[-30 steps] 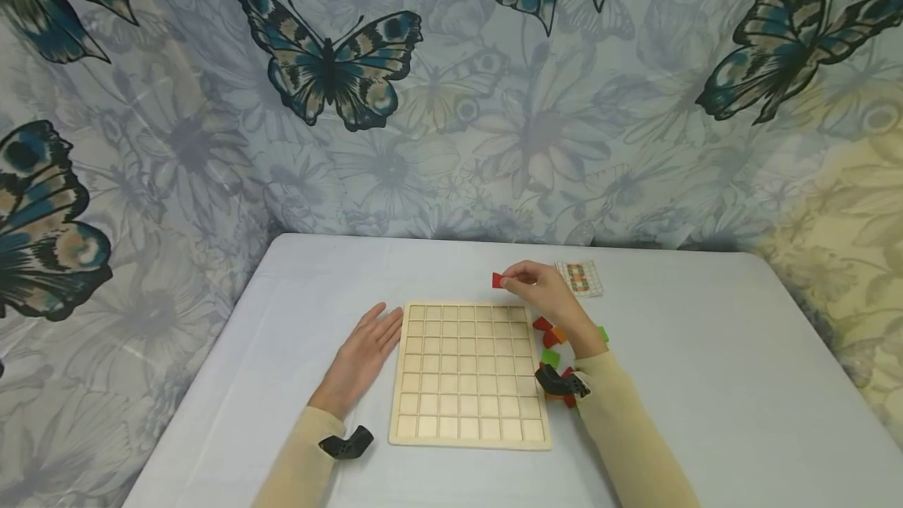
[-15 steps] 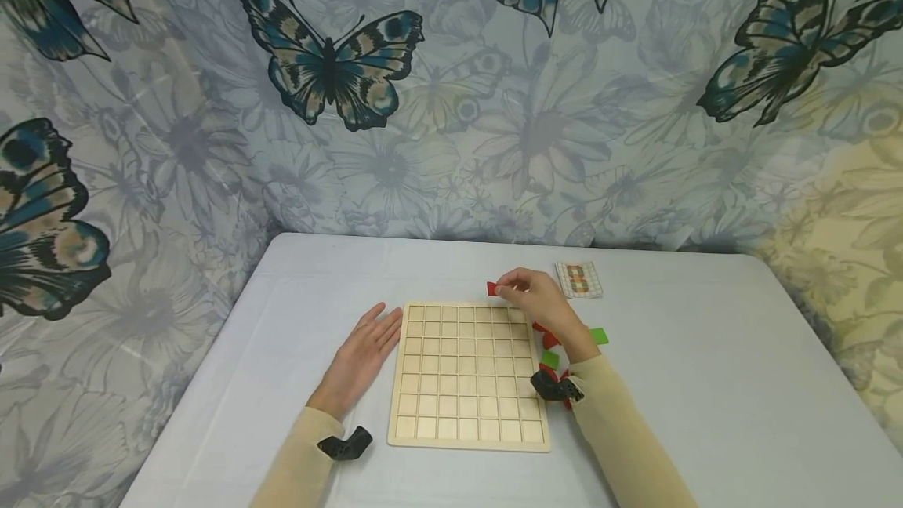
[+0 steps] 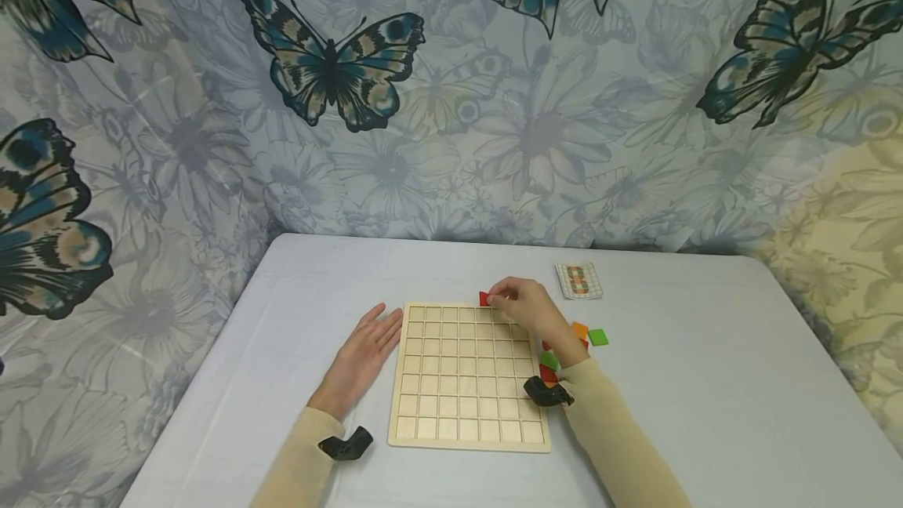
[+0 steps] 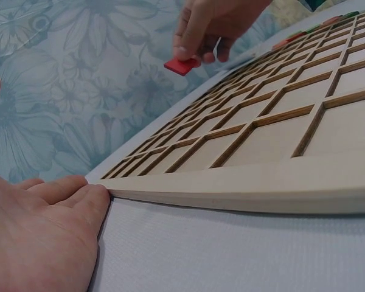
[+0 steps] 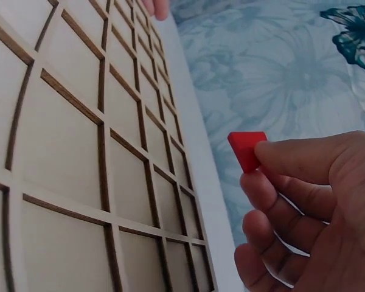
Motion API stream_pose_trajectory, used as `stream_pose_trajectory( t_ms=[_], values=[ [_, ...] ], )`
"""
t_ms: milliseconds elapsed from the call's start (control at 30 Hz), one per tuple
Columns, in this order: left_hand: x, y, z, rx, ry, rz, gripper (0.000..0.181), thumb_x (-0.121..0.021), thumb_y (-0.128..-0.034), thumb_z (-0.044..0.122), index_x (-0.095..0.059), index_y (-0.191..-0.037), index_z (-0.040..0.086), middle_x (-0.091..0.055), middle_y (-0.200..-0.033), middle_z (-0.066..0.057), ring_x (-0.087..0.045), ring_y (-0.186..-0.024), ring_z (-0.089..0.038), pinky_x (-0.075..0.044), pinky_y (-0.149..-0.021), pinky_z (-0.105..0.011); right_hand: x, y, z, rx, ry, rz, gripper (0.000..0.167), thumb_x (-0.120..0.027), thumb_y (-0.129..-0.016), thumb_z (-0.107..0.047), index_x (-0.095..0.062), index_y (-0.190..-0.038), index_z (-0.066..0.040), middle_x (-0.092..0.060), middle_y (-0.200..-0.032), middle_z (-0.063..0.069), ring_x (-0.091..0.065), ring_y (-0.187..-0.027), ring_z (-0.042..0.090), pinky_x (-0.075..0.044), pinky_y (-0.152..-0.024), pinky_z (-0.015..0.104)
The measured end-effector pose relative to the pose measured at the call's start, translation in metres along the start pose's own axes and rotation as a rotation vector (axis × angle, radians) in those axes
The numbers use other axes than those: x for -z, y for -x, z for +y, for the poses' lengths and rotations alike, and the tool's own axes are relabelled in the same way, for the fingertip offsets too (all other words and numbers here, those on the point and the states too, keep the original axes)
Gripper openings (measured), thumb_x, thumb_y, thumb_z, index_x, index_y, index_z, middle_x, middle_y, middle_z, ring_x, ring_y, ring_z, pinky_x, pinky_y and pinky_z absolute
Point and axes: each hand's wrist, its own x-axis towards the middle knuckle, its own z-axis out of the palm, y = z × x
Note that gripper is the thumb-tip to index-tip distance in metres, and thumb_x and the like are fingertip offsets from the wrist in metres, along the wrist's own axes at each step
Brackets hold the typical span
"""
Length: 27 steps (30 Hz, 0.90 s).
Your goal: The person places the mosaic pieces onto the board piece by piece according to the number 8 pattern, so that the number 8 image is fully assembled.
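Note:
Between thumb and fingers my right hand (image 3: 527,308) pinches a small flat red tile (image 5: 246,149). It hovers over the far edge of a wooden grid board (image 3: 466,363), whose compartments hold nothing. In the left wrist view the red tile (image 4: 180,66) hangs clear above the board. My left hand (image 3: 361,359) lies with fingers extended, its fingertips (image 4: 100,191) touching the board's left edge.
Loose tiles lie right of the board, partly under my right forearm: a green tile (image 3: 598,337), an orange tile (image 3: 580,330) and several red ones. A card (image 3: 579,281) with a coloured grid pattern lies farther back. Patterned fabric (image 3: 451,139) hangs behind the white table (image 3: 705,351).
My right hand has moved left and nearer with the red tile, from beyond the board to its far edge. Loose tiles under the wrist have come into view. The left hand stays put.

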Motion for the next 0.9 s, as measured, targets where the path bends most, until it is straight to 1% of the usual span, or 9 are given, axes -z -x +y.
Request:
stream_pose_trajectory(
  t_ms=[133, 367, 600, 900],
  values=[
    [0.000, 0.000, 0.000, 0.001, -0.012, -0.001, 0.061, -0.023, -0.1121, 0.027, 0.006, -0.163, 0.013, -0.005, -0.171, -0.017, -0.007, -0.160, -0.028, -0.012, -0.130, -0.034, -0.004, 0.001, 0.001, 0.008, 0.009, -0.018, 0.015, -0.065, -0.098, -0.024, -0.073, -0.105, -0.014, -0.071, -0.103, 0.007, -0.061, -0.088, 0.020, -0.051, -0.074, 0.031],
    [0.000, 0.000, 0.000, -0.001, -0.015, -0.003, 0.062, -0.024, -0.1120, 0.027, 0.009, -0.163, 0.015, -0.005, -0.171, -0.016, -0.008, -0.160, -0.027, -0.012, -0.130, -0.034, -0.008, -0.001, 0.004, 0.009, 0.042, -0.037, 0.016, -0.065, -0.098, -0.025, -0.072, -0.103, -0.012, -0.070, -0.095, 0.005, -0.059, -0.079, 0.017, -0.049, -0.069, 0.029],
    [-0.001, 0.000, -0.001, -0.004, -0.020, 0.001, 0.062, -0.024, -0.1121, 0.027, 0.010, -0.163, 0.015, -0.005, -0.171, -0.017, -0.008, -0.160, -0.027, -0.013, -0.130, -0.033, -0.011, -0.001, 0.007, 0.016, 0.072, -0.039, 0.017, -0.065, -0.098, -0.027, -0.074, -0.098, -0.012, -0.072, -0.092, 0.004, -0.060, -0.078, 0.016, -0.050, -0.068, 0.029],
    [-0.002, 0.001, 0.000, -0.005, -0.014, -0.001, 0.061, -0.023, -0.1122, 0.026, 0.010, -0.163, 0.015, -0.005, -0.171, -0.016, -0.008, -0.160, -0.026, -0.014, -0.130, -0.032, -0.014, -0.001, 0.008, -0.006, 0.141, -0.051, 0.018, -0.065, -0.098, -0.029, -0.075, -0.097, -0.015, -0.073, -0.089, 0.000, -0.059, -0.074, 0.014, -0.048, -0.065, 0.029]
  ],
)
